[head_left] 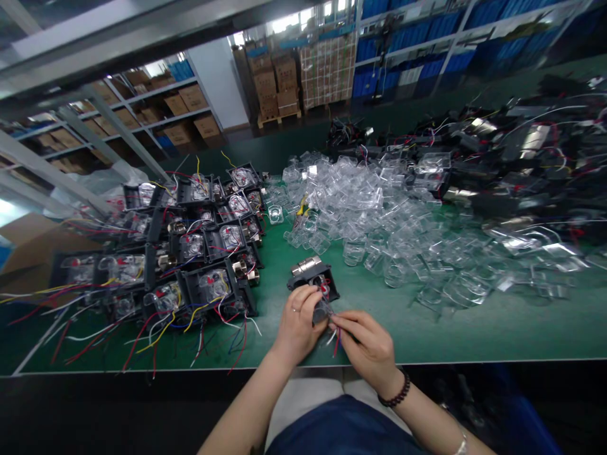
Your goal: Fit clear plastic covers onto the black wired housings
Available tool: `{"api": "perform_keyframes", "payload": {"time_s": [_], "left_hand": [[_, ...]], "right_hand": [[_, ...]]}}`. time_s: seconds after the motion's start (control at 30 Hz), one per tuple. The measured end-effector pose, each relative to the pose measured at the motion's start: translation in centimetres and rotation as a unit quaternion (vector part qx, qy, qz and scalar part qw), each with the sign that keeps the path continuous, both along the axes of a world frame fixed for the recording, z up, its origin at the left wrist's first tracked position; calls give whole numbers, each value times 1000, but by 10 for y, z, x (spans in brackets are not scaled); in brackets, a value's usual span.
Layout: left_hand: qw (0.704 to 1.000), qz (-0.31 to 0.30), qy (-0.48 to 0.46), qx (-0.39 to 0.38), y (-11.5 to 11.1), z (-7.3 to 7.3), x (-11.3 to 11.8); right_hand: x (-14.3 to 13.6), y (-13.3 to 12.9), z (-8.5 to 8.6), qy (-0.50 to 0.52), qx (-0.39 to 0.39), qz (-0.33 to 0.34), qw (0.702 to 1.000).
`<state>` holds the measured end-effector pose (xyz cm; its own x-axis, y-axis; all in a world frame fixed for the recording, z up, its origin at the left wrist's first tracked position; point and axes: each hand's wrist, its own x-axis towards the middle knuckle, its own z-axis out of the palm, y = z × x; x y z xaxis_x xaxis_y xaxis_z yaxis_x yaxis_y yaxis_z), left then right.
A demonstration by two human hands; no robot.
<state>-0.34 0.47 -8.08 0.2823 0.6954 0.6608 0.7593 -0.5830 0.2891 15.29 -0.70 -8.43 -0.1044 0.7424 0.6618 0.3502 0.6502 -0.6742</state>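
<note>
1. The dark housing (pixel 333 285) is sitting just below and right of the frame's centre, over the green bench (pixel 474 341); a metal cylinder (pixel 306 266) is lying along its upper edge, its long axis running across the frame and rising slightly rightward.
2. The left hand (pixel 298 323) is covering the housing's lower left, its fingers curling over it and gripping it. The housing's own long axis is partly hiding under this hand.
3. The right hand (pixel 368 344) is holding thumb and forefinger nearly together at the lower end, beside loose wires (pixel 337 343) — whether they are pinching a wire or a small edge, I cannot tell.
4. From the right fingertips, the housing is lying up and slightly left; the left hand is nearer — already on it.
5. Clear plastic parts (pixel 351 189) are spreading across the centre right; wired units (pixel 215 284) are filling the left.
</note>
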Motion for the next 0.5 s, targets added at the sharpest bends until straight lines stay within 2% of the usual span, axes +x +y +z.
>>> {"api": "perform_keyframes", "payload": {"time_s": [0.1,0.3,0.5], "left_hand": [[999,-43,24,10,8,3,-9],[997,-75,7,8,7,3,-23],[986,-154,59,-4,7,1,-26]], "right_hand": [[3,-4,0,-17,14,40,999],[-2,-7,5,-25,-11,98,995],[-6,-8,3,-23,3,84,996]]}}
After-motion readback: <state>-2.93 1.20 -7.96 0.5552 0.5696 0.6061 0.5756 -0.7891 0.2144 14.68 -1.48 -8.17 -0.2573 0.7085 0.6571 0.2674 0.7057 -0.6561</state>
